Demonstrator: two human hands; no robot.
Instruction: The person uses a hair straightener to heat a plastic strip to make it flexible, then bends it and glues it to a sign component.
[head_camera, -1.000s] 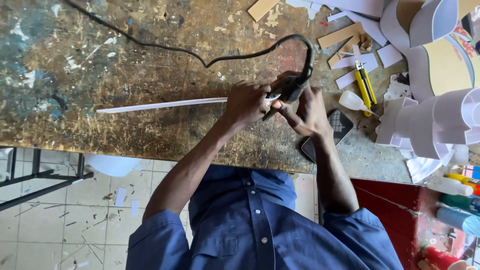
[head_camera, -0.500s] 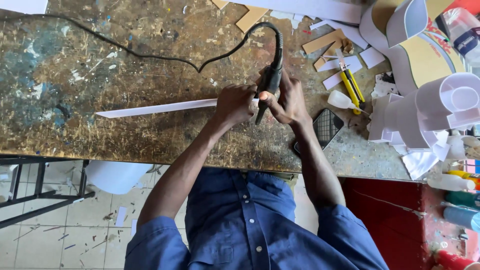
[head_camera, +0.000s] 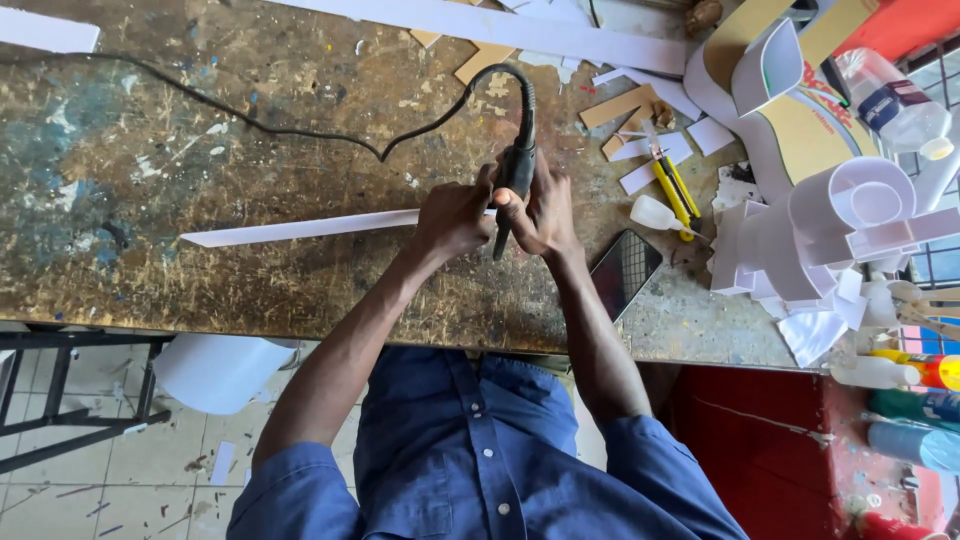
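Both hands at mid-surface (head_camera: 250, 130). Right hand (head_camera: 545, 205) wrapped round black corded tool (head_camera: 516, 170), tip down. Left hand (head_camera: 455, 215) pinching end of white strip (head_camera: 300, 228) lying flat leftward. Step, by appearance: working strip's end. Next move calls for steady strip, careful tip. Yellow knife (head_camera: 672, 188) nearby.

Strip (head_camera: 300, 228) on workbench (head_camera: 150, 280), left of hands (head_camera: 500, 210); cutter (head_camera: 675, 190) right.

A yellow utility knife (head_camera: 676, 190) lies near white foam letter shapes (head_camera: 850, 225).
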